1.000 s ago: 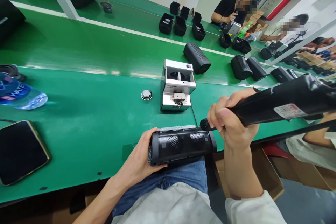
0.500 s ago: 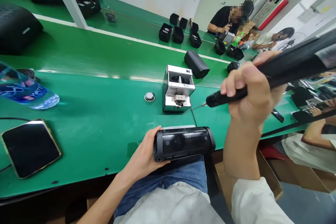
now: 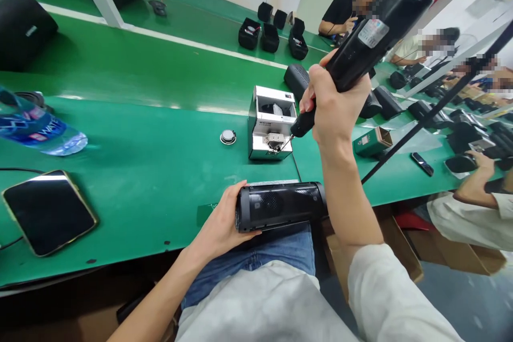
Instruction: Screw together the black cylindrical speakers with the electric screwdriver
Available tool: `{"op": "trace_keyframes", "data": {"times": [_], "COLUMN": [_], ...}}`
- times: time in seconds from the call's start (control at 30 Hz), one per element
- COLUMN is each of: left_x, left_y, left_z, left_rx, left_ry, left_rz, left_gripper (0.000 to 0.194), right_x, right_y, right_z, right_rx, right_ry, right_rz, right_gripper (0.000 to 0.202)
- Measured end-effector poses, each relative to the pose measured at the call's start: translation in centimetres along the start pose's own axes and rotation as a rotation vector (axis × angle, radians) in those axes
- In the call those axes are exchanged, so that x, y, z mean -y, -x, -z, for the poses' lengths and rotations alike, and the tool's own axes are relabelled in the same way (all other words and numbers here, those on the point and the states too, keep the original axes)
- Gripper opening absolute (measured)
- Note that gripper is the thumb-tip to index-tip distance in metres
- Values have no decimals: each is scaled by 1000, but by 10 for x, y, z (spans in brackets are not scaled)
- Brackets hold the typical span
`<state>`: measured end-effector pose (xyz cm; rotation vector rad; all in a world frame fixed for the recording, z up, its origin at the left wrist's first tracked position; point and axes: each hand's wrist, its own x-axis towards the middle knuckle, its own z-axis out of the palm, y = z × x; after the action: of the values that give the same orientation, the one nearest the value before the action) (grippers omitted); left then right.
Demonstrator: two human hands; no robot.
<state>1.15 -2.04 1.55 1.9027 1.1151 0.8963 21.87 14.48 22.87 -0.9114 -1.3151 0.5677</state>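
Observation:
My left hand (image 3: 224, 219) grips the left end of a black cylindrical speaker (image 3: 280, 206), which lies sideways at the front edge of the green table (image 3: 160, 144). Wrapped in my right hand (image 3: 334, 99) is a black electric screwdriver (image 3: 356, 48), tilted down to the left. Its thin bit reaches the front of a small white and black screw feeder (image 3: 273, 124), beside the metal block; whether it touches cannot be made out. A small round speaker driver (image 3: 228, 137) rests left of the feeder.
A water bottle (image 3: 44, 128) and a phone (image 3: 50, 212) lie at the left. Behind the feeder is a black speaker housing (image 3: 296, 79). A green box (image 3: 372, 142) stands right of my forearm, near a slanting dark pole. Co-workers sit farther right.
My right hand has moved left with the screwdriver, bringing the bit to the feeder's front. The view has shifted slightly; my left hand keeps its hold on the speaker.

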Motion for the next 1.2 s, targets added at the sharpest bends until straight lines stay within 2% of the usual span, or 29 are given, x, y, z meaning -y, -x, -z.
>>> {"op": "trace_keyframes", "data": {"times": [0.13,0.27,0.37,0.47,0.6,0.77,0.97,1.07,1.2], "left_x": [-2,-3,0,4,7,10,9,7,6], "left_y": [-1,-2,-2,-1,0,1,0,0,0], "left_z": [2,4,3,1,0,-1,-1,0,1], "left_rx": [14,23,21,11,12,8,6,5,17], "left_ry": [-11,-21,-22,-20,-26,-30,-19,-20,-27], "left_rz": [9,8,3,10,20,23,25,30,43], "left_gripper": [111,108,106,104,104,104,103,103,102], "right_x": [13,33,49,61,64,56,48,48,51], "right_y": [9,15,19,24,28,26,25,26,28], "right_z": [23,59,84,100,111,119,132,135,134], "right_rx": [19,-86,-160,-179,-203,-227,-314,-355,-348], "right_ry": [-34,-76,-104,-88,-41,-58,-70,-71,-74], "right_rz": [28,95,77,23,24,40,7,-6,-56], "right_gripper": [38,19,17,19,23,22,25,27,24]}}
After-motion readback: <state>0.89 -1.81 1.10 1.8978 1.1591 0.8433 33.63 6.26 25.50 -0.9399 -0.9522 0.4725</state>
